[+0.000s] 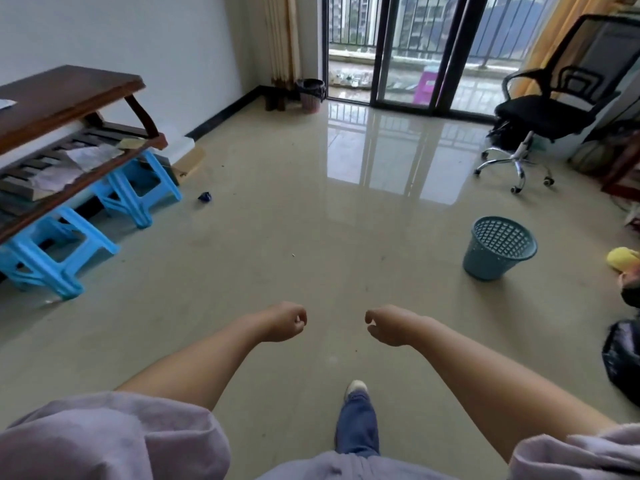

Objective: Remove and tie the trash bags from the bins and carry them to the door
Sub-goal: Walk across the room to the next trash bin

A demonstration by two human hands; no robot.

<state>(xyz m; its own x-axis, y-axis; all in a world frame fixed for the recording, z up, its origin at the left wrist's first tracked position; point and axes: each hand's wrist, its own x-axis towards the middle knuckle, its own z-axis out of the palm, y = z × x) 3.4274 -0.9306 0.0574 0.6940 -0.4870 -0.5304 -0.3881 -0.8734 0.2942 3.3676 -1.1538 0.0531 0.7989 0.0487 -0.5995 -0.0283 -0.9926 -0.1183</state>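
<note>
**Empty hands, two bins, one bag out**

Here both hands hang over the floor, holding nothing: the left hand and the right hand have loosely curled fingers. A teal bin stands bagless at right. A black bag lies at the right edge. Far off, by the balcony door, a pink bin still has its black liner.

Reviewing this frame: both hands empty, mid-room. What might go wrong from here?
1. The far bin beside the curtain still holds a black liner; it may be overlooked.
2. The glossy floor looks slick, and the small blue scrap lies loose on it: a possible slip.
3. The black bag at the frame's right edge might be forgotten.
</note>
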